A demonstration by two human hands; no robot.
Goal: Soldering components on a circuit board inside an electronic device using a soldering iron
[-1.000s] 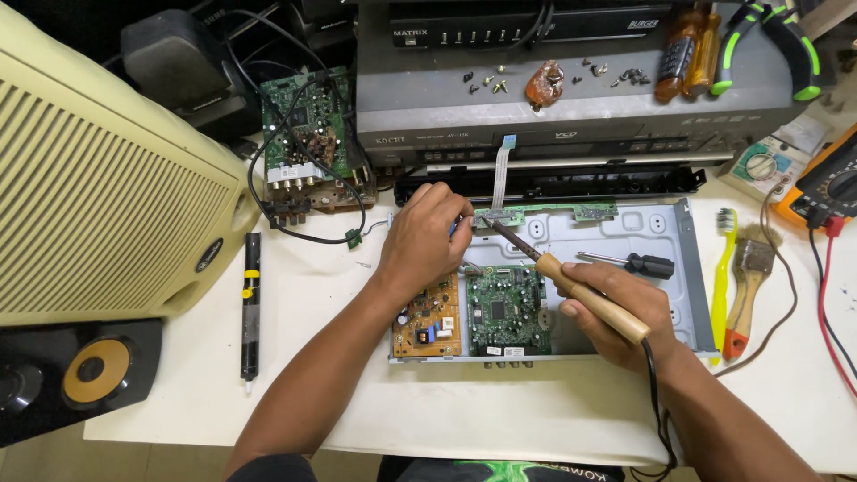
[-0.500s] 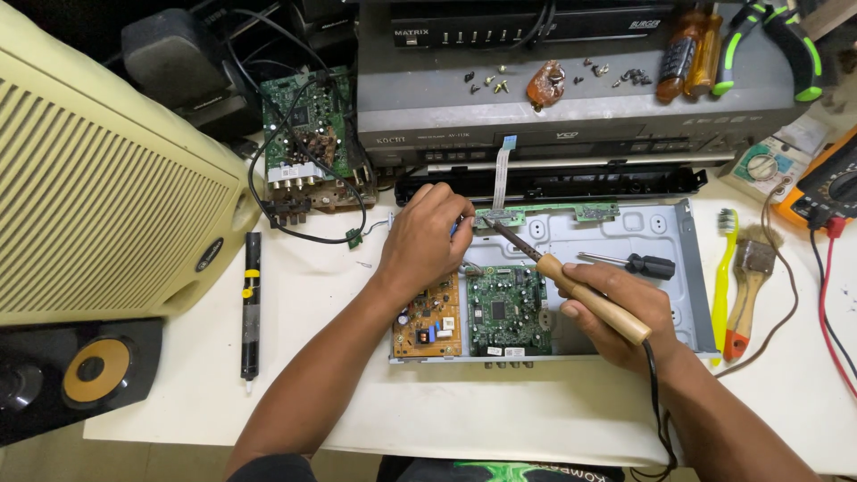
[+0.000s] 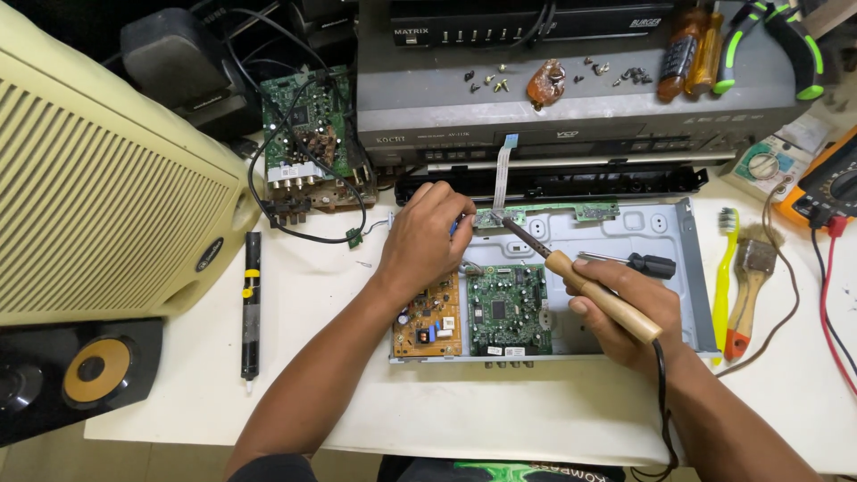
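My right hand (image 3: 625,312) grips a soldering iron (image 3: 580,281) by its wooden handle, its tip touching a narrow green circuit strip (image 3: 544,214) at the back of an open metal chassis (image 3: 661,232). My left hand (image 3: 424,241) rests on the chassis beside that strip, fingers curled near the iron's tip; whether it pinches something small is hidden. Inside the chassis lie a green circuit board (image 3: 509,308) and an orange-brown power board (image 3: 428,321). A white flat ribbon cable (image 3: 503,170) rises from the strip. A black-handled screwdriver (image 3: 638,263) lies in the chassis behind my right hand.
A cream speaker cabinet (image 3: 98,196) fills the left, a black speaker (image 3: 62,370) below it. A black desoldering pump (image 3: 251,303) lies on the white table. A grey player (image 3: 571,98) carries screws and screwdrivers. A yellow toothbrush (image 3: 721,277), a brush (image 3: 750,286) and a multimeter (image 3: 830,183) sit right.
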